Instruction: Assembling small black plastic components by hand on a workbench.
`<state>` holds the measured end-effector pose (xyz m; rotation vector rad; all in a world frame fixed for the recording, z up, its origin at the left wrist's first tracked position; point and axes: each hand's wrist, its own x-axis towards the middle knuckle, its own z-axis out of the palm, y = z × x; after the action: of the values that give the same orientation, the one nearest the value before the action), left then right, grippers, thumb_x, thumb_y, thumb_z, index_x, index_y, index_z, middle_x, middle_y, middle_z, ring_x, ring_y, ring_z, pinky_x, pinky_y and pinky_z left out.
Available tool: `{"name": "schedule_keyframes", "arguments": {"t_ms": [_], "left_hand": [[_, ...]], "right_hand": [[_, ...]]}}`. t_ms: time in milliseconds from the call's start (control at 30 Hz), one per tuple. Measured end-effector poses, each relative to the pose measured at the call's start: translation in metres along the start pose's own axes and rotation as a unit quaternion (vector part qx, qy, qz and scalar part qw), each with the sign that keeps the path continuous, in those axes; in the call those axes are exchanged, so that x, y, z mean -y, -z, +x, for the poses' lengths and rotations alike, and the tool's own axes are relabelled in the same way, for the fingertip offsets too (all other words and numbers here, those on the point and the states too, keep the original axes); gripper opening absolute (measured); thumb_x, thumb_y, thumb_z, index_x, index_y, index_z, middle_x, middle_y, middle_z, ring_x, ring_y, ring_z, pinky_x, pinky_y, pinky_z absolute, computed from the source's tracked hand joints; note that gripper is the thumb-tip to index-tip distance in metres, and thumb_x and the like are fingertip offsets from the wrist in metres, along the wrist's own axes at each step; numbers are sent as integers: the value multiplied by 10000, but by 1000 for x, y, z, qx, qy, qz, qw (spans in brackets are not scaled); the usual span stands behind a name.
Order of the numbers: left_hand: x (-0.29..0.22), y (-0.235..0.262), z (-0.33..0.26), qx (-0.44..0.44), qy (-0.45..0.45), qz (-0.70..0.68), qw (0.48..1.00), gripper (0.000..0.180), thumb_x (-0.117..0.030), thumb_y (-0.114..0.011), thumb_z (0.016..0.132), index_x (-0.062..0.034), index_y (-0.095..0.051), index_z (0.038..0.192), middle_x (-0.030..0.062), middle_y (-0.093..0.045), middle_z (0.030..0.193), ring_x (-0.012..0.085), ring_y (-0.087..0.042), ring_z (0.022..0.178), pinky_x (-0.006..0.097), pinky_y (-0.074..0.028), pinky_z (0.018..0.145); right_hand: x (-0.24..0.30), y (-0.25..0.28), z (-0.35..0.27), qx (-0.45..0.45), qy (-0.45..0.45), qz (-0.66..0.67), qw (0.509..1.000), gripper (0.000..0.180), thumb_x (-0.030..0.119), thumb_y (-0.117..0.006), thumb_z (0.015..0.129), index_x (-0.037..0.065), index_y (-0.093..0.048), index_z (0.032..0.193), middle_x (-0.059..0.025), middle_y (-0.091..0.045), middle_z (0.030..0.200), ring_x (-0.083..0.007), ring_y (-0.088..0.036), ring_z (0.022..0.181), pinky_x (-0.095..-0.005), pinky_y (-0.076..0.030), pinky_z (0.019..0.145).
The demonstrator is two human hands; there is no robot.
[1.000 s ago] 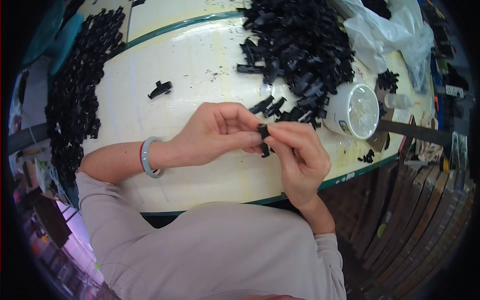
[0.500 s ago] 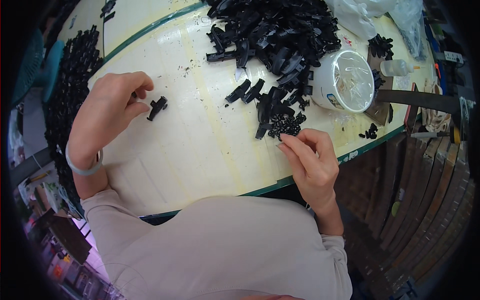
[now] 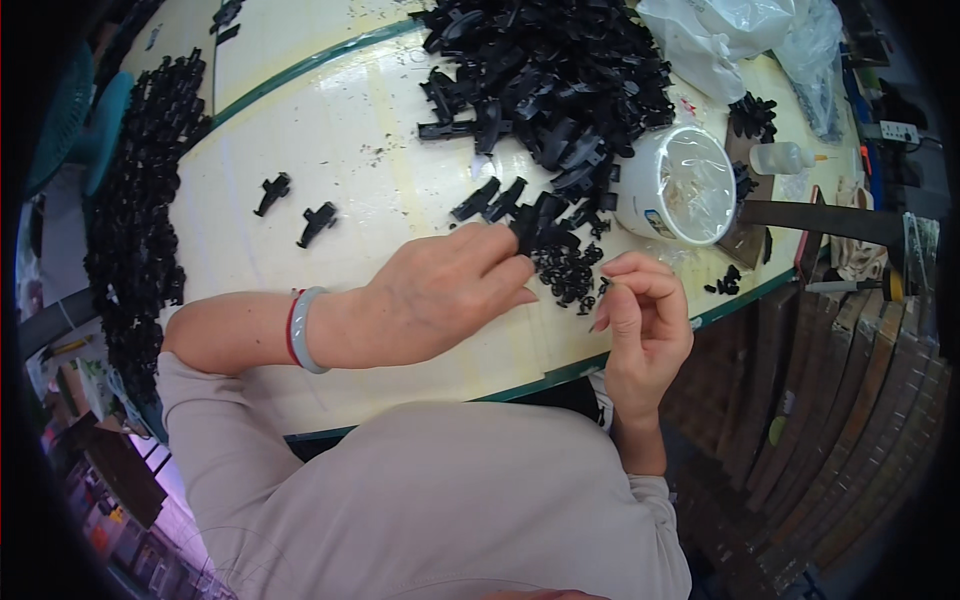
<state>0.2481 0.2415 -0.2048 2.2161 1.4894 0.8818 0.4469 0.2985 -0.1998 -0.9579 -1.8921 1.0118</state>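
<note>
My left hand (image 3: 425,290) reaches across the table with its fingers curled at a black plastic part (image 3: 538,222), whose near end they hide. Beside it lies a heap of tiny black pieces (image 3: 568,275). Just right of that heap, my right hand (image 3: 645,325) is closed in a pinch on a small black piece (image 3: 605,285), mostly covered by the fingertips. Two more black plastic parts lie apart on the left of the table, one upper (image 3: 272,193) and one lower (image 3: 317,224).
A large pile of black parts (image 3: 550,80) covers the far middle. Right of it stand a white tub (image 3: 640,190) under clear film and a small squeeze bottle (image 3: 780,158). Rows of black parts (image 3: 135,200) line the left edge, near a teal fan (image 3: 105,130).
My left hand has swung right from the table's left side to the middle, leaving a second black part on the left. My right hand has drawn back slightly from the tiny pieces.
</note>
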Motion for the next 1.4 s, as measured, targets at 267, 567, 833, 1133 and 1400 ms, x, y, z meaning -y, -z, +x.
{"name": "schedule_keyframes", "arguments": {"t_ms": [267,567,833,1133,1400], "left_hand": [[5,9,-3,40,63,-94,993,137,-23,-679,728,-32,-592,833,68,-576,833,232,-592,685,304,-486,545],[5,14,5,84,177,-206,959,143,-14,-586,720,-15,-559,861,108,-610,783,271,-609,732,358,-497,639],[7,25,6,94,204,-246,943,245,-4,-654,715,-8,-589,952,56,-579,793,131,-587,708,236,-485,634],[9,26,11,136,301,-462,823,180,16,-583,831,40,-592,1010,40,-567,926,75,-561,812,213,-472,714],[6,28,14,121,305,-546,771,223,48,-527,842,30,-579,1058,26,-593,884,67,-575,853,210,-465,747]], "right_hand": [[2,8,1,4,-257,479,839,125,5,-496,906,-63,-535,1003,-195,-599,996,-140,-581,711,-254,-482,618],[-11,10,-6,52,-215,486,846,234,-15,-572,857,-58,-550,1086,-195,-579,1027,-185,-629,785,-284,-552,710],[-13,6,-7,50,-219,481,847,161,-19,-589,850,-69,-597,1003,-200,-590,1005,-213,-653,766,-292,-570,705],[-10,11,-5,43,-186,426,884,155,-59,-572,844,-82,-597,995,-185,-597,987,-222,-658,794,-305,-570,725],[12,34,33,-87,110,-110,984,183,-86,-676,746,-37,-657,921,-142,-642,898,-198,-631,728,-254,-516,662]]}}
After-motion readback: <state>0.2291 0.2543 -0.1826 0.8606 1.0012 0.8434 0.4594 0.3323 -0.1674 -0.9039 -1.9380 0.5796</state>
